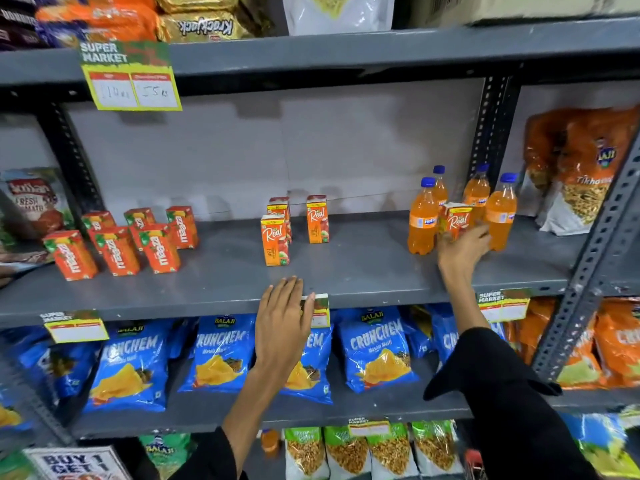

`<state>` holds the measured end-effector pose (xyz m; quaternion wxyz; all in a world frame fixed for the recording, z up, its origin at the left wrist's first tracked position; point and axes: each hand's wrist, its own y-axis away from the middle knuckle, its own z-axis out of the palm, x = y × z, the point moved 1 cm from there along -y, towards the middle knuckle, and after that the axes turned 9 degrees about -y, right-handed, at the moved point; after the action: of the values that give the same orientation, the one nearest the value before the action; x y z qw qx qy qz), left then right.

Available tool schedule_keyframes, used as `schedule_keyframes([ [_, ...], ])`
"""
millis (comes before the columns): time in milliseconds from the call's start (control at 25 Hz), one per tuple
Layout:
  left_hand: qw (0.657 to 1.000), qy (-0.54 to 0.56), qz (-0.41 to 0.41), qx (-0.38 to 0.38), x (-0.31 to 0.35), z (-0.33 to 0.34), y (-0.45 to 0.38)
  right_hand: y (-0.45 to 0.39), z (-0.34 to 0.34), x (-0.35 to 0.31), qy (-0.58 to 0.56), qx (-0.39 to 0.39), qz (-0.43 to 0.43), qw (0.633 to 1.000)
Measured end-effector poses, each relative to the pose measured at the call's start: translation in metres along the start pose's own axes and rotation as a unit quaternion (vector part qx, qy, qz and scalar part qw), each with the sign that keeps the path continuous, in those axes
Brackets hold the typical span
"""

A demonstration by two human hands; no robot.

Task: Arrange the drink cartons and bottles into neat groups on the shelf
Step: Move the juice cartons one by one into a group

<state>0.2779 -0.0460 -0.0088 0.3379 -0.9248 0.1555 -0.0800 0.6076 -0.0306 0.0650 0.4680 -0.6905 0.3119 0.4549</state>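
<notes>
On the grey shelf [346, 271], several red Maaza cartons [117, 249] stand grouped at the left. Three orange Real cartons [275, 239] stand in the middle. Several orange Fanta bottles [420, 220] with blue caps stand at the right. My right hand [462, 249] is shut on a fourth Real carton [455, 218], which it holds among the bottles. My left hand [284, 317] rests open on the shelf's front edge, below the middle cartons, holding nothing.
Blue Crunchem snack bags [375, 348] fill the shelf below. Orange snack bags [575, 174] sit to the right past a slotted upright [491, 133]. Price tags [131, 76] hang from the shelf edges. Biscuit packs lie on the shelf above.
</notes>
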Motion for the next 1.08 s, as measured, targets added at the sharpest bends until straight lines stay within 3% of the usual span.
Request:
schedule_keyframes([
  [240, 1.000, 0.001, -0.004, 0.016, 0.000, 0.003, 0.001, -0.025, 0.013, 0.018, -0.011, -0.065, 0.016, 0.998],
  [600, 1.000, 0.001, 0.007, 0.012, -0.003, 0.004, 0.001, 0.053, -0.016, -0.009, -0.085, 0.016, -0.052, 0.995],
  [800, 1.000, 0.000, 0.022, 0.020, -0.005, -0.002, -0.003, 0.111, 0.001, -0.040, -0.135, -0.079, -0.037, 0.987],
  [1080, 0.999, -0.019, 0.043, 0.024, -0.012, -0.002, -0.006, 0.158, 0.085, -0.080, -0.105, -0.247, -0.061, 0.961],
])
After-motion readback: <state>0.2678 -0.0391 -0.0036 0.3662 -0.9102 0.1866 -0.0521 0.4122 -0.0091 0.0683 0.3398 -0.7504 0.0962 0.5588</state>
